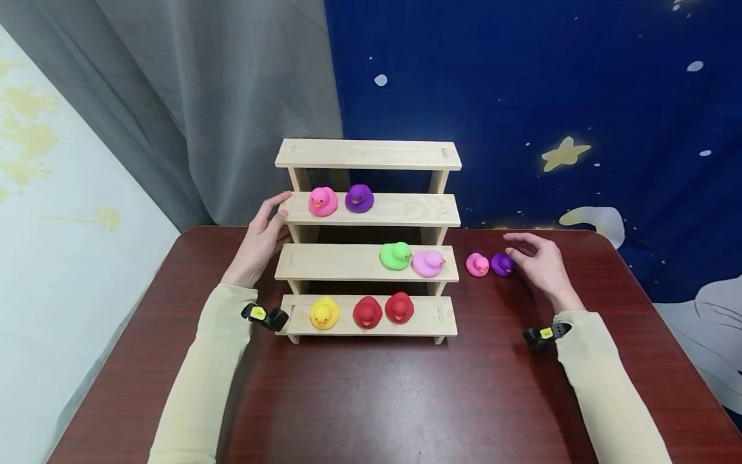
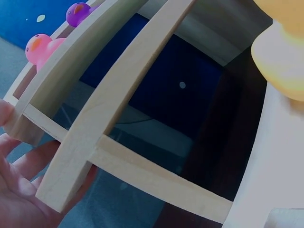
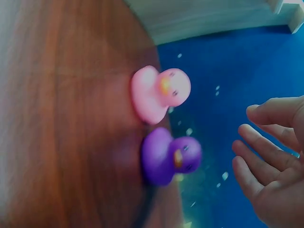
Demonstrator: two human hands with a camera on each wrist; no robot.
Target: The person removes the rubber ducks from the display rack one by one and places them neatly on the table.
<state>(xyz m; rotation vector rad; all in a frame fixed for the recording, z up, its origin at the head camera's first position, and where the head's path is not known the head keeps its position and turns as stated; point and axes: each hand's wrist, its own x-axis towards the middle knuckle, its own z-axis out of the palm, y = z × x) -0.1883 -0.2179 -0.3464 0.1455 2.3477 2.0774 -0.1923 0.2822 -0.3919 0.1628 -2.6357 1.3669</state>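
Note:
A pale wooden tiered shelf stands on the table. My left hand grips the left end of its second tier from the top, thumb at the front edge and fingers around the side. On that tier sit a pink rubber duck and a purple rubber duck. My right hand, fingers loosely bent and holding nothing, hovers just right of another purple rubber duck on the table. A smaller pink rubber duck stands beside that one. The right wrist view shows a gap between the fingers and both ducks.
The third tier bears a green duck and a lilac duck. On the bottom tier are a yellow duck and two red ducks. Grey and blue curtains hang behind the brown table.

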